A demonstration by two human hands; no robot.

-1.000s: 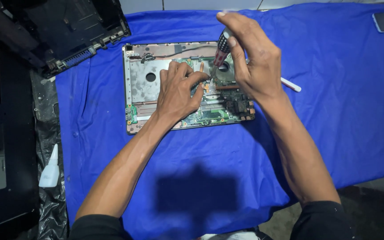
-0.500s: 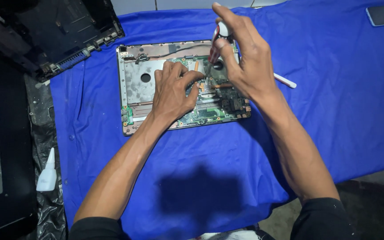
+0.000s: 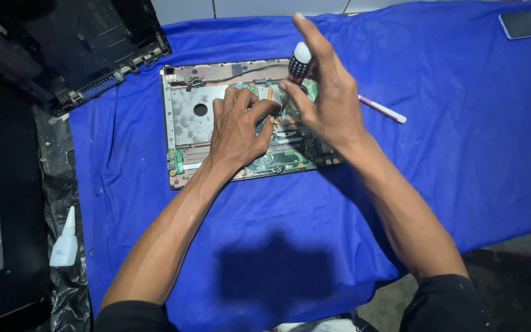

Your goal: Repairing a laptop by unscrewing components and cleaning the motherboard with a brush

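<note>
Laptop base (image 3: 188, 123) on cloth (image 3: 462, 154), casing (image 3: 87, 43) behind-left, phone (image 3: 528, 23) far right

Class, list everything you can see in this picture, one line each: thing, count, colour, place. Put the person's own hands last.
Opened laptop base: one, silver with green board, centre of cloth.
Cloth: one, blue, covering the table.
Laptop cover: one, black, top left.
Phone: one, dark, top right corner.
Pen-like tool: one, white and pink, right of base.
Small bottle: one, white, lower left.
Screwdriver: one, black and white handle, in right hand.
Left hand: resting on the board.
Right hand: gripping the screwdriver.
</note>
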